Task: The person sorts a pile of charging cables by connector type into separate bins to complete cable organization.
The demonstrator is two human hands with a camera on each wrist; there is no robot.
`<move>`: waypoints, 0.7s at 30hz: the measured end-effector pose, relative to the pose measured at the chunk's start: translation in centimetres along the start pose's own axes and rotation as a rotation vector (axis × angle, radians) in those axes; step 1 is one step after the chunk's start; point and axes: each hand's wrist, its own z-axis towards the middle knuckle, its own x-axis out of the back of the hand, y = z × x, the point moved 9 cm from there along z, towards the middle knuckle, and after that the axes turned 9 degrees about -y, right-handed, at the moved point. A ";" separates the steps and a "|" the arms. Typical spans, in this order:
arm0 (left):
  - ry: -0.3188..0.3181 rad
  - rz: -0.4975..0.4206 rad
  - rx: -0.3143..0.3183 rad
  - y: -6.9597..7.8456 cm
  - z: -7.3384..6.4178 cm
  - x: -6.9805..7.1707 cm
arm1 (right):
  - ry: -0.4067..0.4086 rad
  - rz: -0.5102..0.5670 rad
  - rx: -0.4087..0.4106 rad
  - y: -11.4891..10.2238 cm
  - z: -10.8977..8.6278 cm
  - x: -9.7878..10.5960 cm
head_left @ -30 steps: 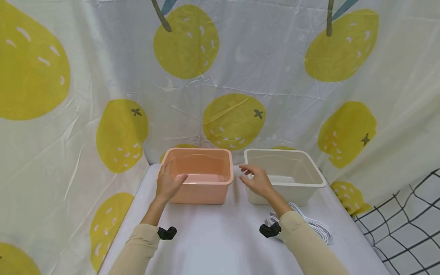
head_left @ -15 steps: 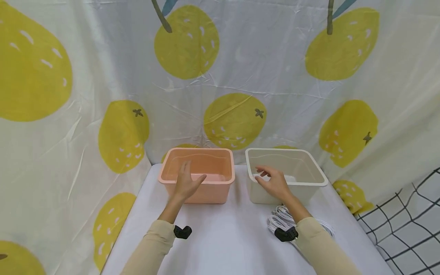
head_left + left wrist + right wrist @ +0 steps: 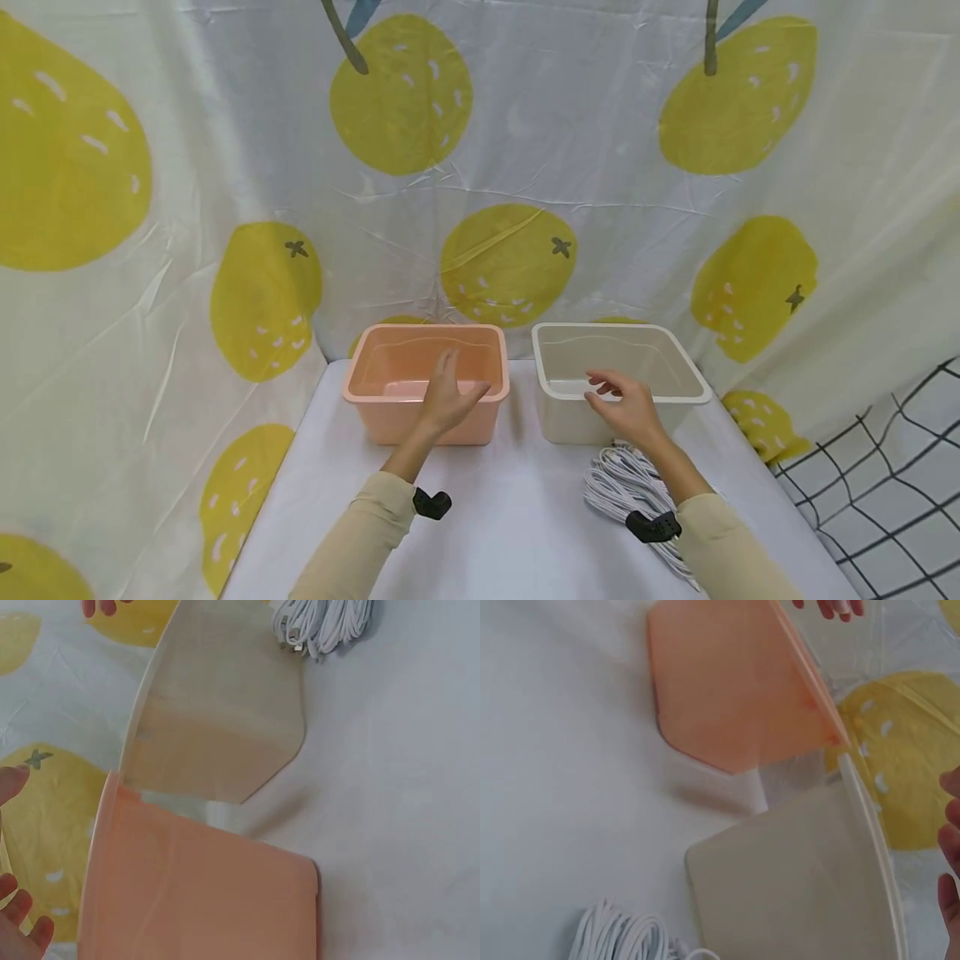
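My left hand (image 3: 450, 406) hovers over the front right part of a pink plastic bin (image 3: 386, 423), its fingers extended and thumb apart, holding nothing. Above the front rim of a beige bin (image 3: 566, 422) is my right hand (image 3: 628, 410), loosely bent with a gap between thumb and fingers. Neither hand appears to touch a bin. A coiled bundle of white cable (image 3: 622, 483) lies on the table before the beige bin, partly hidden by my right forearm; its connectors (image 3: 294, 645) show in the left wrist view. Only some fingertips (image 3: 949, 840) appear in the right wrist view.
The two bins stand side by side on a white-covered table (image 3: 495, 533), with a narrow gap between them. A curtain (image 3: 600, 125) with yellow fruit prints hangs behind and at the sides. Black grid netting (image 3: 892, 475) is at the right.
Both hands have moved right, the left from the pink bin's left side to its right part, the right along the beige bin's front. More of the cable bundle shows now. The bins stay put.
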 end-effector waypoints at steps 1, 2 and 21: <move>-0.005 -0.009 0.000 0.2 0.1 -0.5 | 0.003 -0.002 -0.008 0.2 -0.3 0.3; -0.009 -0.015 -0.002 0.3 0.2 -0.9 | 0.005 -0.003 -0.017 0.4 -0.6 0.5; -0.105 0.023 -0.058 4.4 2.5 -8.8 | 0.083 -0.039 -0.131 4.4 -7.3 3.5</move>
